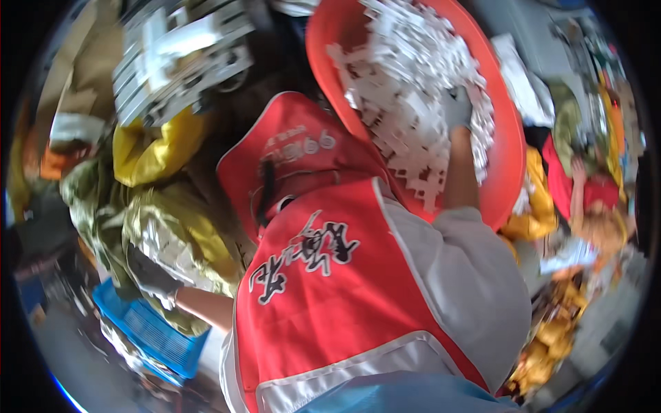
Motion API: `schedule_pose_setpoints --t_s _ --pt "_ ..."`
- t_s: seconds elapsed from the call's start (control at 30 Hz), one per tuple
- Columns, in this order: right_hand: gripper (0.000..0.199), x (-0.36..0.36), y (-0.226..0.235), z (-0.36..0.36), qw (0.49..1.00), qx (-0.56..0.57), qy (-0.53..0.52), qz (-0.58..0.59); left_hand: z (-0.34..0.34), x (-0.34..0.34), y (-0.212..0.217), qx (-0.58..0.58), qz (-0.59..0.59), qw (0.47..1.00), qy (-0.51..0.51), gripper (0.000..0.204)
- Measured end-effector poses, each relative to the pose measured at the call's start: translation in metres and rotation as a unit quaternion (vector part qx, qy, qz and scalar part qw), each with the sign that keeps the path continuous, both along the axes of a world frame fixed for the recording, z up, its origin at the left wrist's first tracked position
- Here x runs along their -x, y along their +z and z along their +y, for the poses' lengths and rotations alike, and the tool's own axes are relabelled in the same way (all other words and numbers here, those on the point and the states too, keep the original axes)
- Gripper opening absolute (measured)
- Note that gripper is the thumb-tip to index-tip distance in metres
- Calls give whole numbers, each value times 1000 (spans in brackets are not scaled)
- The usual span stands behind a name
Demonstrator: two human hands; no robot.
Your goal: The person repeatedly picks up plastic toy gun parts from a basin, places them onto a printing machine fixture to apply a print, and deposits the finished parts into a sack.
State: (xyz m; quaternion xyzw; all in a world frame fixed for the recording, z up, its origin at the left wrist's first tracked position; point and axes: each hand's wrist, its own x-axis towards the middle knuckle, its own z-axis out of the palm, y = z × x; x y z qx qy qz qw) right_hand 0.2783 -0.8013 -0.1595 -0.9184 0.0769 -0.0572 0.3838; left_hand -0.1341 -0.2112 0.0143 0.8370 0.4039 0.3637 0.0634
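In the head view, my right hand (456, 109), in a grey glove, reaches into a large red oval tub (508, 196). It touches a heap of small flat white pieces (416, 76) that look like plastic or card. Motion blur and the pieces hide how its fingers are set. To the left, my gloved left hand (150, 272) grips the near edge of an olive-yellow woven sack (182, 224). Whitish contents (160, 242) show through the sack's mouth.
A grey slatted stand (182, 62) with white items is at the upper left, above a yellow sack (157, 148). A blue plastic basket (148, 330) sits at lower left. On the right, another person (595, 213) is beside orange-yellow bags (540, 199).
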Motion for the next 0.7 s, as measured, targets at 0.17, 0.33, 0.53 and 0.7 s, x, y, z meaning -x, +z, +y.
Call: schedule_pose_setpoints --t_s 0.17,0.33,0.53,0.7 --pt "23 30 -33 20 991 7 83 101 0 -48 -13 79 -4 997 -22 25" --pt "37 25 -29 108 951 95 235 178 -14 -60 -10 96 -42 992 -75 23" --pt "66 5 -46 148 901 158 365 172 -37 -65 -4 153 -1 987 -57 26" --pt "61 1 -88 147 909 53 380 162 -43 -59 -12 207 -16 976 -66 30"
